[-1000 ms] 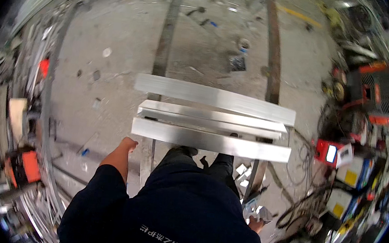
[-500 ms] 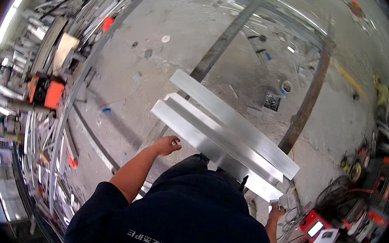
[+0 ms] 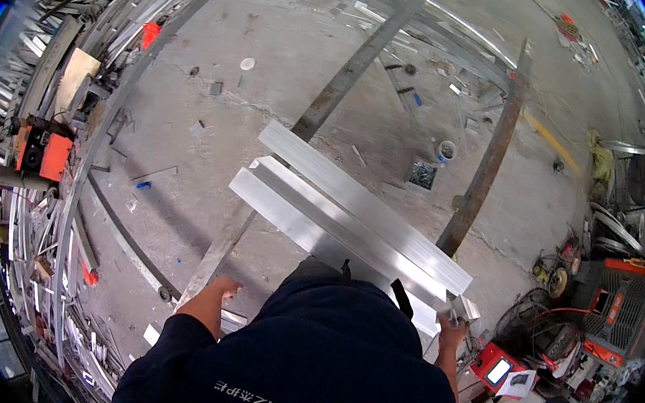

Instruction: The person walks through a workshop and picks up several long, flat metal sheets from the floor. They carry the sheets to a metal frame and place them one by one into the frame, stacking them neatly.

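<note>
My right hand [image 3: 452,329] is closed on a short silver metal piece [image 3: 464,308], which looks like a cut bit of channel or tube. That piece is at the right end of the long silver metal profiles in front of me; whether it touches them I cannot tell. A flat silver bar [image 3: 369,211] lies farthest from me, slanting down to the right. Nearer, a stepped silver profile [image 3: 289,212] runs alongside it, its near edge partly hidden by my body. My left hand [image 3: 226,289] hangs low at my left side, apart from the profiles, fingers loosely bent and holding nothing.
Two steel beams, one dark grey [image 3: 358,66] and one rusty [image 3: 487,165], run under the profiles. A small bucket [image 3: 445,151] stands beyond them. Scrap metal [image 3: 133,9] is heaped at far left. A red machine [image 3: 496,368] and cables crowd the right.
My left hand has dropped down and left, away from the profiles. My right hand has lifted the short metal piece up beside their right end. The whole view has shifted slightly.
</note>
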`<control>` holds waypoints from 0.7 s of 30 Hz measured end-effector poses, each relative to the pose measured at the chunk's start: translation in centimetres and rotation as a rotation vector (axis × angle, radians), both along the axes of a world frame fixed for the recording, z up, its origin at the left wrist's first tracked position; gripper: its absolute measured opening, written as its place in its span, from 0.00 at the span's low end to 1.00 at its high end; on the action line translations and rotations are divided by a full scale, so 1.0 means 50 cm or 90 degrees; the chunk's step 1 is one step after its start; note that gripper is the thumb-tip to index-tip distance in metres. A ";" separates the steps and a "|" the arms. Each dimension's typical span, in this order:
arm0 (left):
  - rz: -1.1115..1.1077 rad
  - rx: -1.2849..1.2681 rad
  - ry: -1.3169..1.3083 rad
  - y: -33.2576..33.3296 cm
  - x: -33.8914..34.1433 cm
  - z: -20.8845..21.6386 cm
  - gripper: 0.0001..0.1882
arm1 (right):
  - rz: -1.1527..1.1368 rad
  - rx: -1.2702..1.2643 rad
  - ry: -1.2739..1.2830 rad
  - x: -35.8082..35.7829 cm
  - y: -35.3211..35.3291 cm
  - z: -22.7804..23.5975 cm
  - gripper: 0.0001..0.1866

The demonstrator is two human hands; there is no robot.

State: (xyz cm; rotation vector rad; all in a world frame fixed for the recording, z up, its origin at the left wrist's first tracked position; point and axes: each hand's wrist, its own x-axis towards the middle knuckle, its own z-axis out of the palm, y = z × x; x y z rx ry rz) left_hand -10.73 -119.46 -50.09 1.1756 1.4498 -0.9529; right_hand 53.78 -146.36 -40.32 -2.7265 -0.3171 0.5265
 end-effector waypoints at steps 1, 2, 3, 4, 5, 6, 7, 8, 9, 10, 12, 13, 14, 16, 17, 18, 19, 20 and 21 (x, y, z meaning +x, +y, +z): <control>-0.205 0.044 -0.065 0.019 -0.030 -0.032 0.21 | 0.003 0.032 0.024 -0.040 0.019 0.017 0.36; -0.309 0.157 -0.151 0.052 -0.042 -0.064 0.20 | 0.000 0.066 0.044 -0.075 0.030 0.031 0.36; -0.440 0.305 -0.215 0.085 -0.059 -0.091 0.20 | 0.000 0.105 0.064 -0.099 0.035 0.036 0.36; -0.567 0.473 -0.252 0.130 -0.062 -0.114 0.20 | 0.088 -0.033 -0.001 -0.105 0.010 0.003 0.36; -0.210 0.300 -0.252 0.167 0.037 -0.112 0.20 | 0.009 0.031 0.063 -0.116 0.000 0.039 0.37; 0.142 0.185 -0.221 0.217 0.197 -0.063 0.21 | 0.016 -0.041 0.046 -0.112 -0.064 0.061 0.38; 0.162 0.205 -0.259 0.253 0.235 -0.031 0.21 | 0.042 -0.088 0.064 -0.123 -0.093 0.048 0.39; 0.183 0.225 -0.299 0.289 0.271 -0.006 0.21 | 0.014 -0.119 0.034 -0.138 -0.120 0.023 0.39; 0.260 0.256 -0.327 0.315 0.271 -0.002 0.18 | -0.001 -0.138 0.014 -0.158 -0.122 -0.002 0.39; 0.253 0.319 -0.378 0.328 0.272 0.014 0.20 | -0.043 -0.083 0.106 -0.171 -0.102 0.012 0.39; 0.211 0.308 -0.356 0.350 0.315 0.048 0.21 | -0.057 -0.108 0.109 -0.190 -0.125 0.016 0.41; 0.193 0.310 -0.341 0.361 0.329 0.067 0.21 | -0.047 -0.155 0.102 -0.199 -0.137 0.000 0.41; 0.146 0.303 -0.310 0.361 0.343 0.077 0.21 | -0.075 -0.148 0.101 -0.203 -0.153 -0.007 0.41; 0.095 0.280 -0.262 0.342 0.344 0.087 0.19 | -0.115 -0.133 0.103 -0.208 -0.175 -0.020 0.40; 0.088 0.261 -0.236 0.328 0.330 0.085 0.18 | -0.131 -0.103 0.110 -0.211 -0.178 -0.022 0.40; 0.092 0.236 -0.203 0.308 0.317 0.078 0.17 | -0.144 -0.075 0.114 -0.208 -0.185 -0.018 0.40; 0.107 0.208 -0.167 0.286 0.297 0.066 0.16 | -0.149 -0.050 0.121 -0.206 -0.184 -0.014 0.39; 0.136 0.170 -0.142 0.264 0.281 0.046 0.15 | -0.098 -0.002 0.109 -0.201 -0.182 -0.005 0.36; 0.190 0.127 -0.162 0.262 0.176 -0.039 0.15 | -0.059 -0.051 0.113 -0.204 -0.155 -0.020 0.36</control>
